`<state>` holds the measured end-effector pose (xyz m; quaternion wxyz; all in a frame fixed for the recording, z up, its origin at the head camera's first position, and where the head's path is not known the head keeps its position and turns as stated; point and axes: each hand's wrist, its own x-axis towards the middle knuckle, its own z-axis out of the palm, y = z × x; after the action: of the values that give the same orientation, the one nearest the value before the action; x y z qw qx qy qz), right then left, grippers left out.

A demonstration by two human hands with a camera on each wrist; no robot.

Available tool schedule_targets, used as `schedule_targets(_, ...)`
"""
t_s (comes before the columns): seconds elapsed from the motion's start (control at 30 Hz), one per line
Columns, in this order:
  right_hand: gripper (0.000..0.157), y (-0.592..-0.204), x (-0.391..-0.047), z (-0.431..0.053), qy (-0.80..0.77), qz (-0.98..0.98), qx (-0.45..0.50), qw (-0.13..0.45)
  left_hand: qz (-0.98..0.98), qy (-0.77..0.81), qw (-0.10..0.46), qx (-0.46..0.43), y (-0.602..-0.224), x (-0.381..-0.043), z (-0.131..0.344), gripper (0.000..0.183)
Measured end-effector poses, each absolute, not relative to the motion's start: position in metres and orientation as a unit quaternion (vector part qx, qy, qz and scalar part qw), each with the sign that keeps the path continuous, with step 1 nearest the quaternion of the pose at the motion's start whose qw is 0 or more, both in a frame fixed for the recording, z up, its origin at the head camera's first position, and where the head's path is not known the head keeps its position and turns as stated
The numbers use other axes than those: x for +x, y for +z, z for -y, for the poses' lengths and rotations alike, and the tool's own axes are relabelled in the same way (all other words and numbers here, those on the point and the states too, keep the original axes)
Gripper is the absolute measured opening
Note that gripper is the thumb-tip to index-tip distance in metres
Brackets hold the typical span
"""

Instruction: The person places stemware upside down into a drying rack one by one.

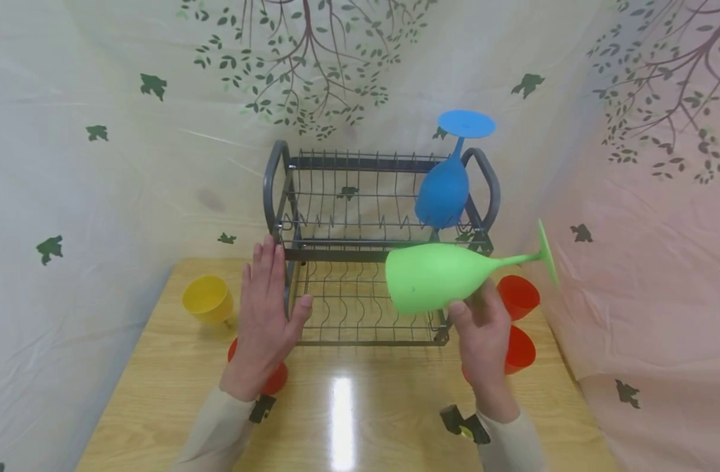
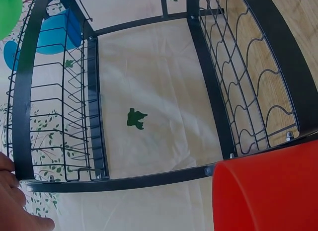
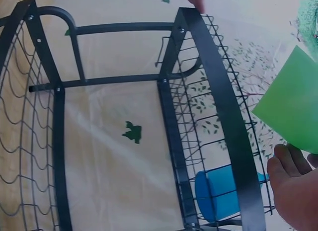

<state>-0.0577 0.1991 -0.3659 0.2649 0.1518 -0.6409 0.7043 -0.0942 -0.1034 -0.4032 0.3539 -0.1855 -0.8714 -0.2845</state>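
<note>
In the head view, my right hand (image 1: 484,341) grips a green plastic wine glass (image 1: 437,275) tilted onto its side, its foot to the right. The glass is above the front right of a black two-tier dish rack (image 1: 360,254). My left hand (image 1: 264,321) is at the rack's left side, fingers straight; the left wrist view shows its fingertips by the upper tier's end. A blue wine glass (image 1: 442,193) stands upside down, leaning, at the right of the upper tier. The right wrist view shows the green bowl (image 3: 293,102) over my fingers, with the blue glass (image 3: 221,191) behind the wires.
A yellow cup (image 1: 208,298) stands on the wooden table (image 1: 159,393) left of the rack. Red cups (image 1: 518,296) stand on the right, partly behind my right hand, and a red glass (image 1: 275,379) is partly hidden under my left. Leaf-printed cloth (image 1: 100,262) surrounds the table.
</note>
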Motion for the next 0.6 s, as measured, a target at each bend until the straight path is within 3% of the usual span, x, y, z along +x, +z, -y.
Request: schedule_targets(0.6,0.055,-0.33,-0.079,-0.197,0.679,0.642,0.159,0.32,0.879,-0.269,0.349,-0.181,-0.404,-0.095,0.104,0.083)
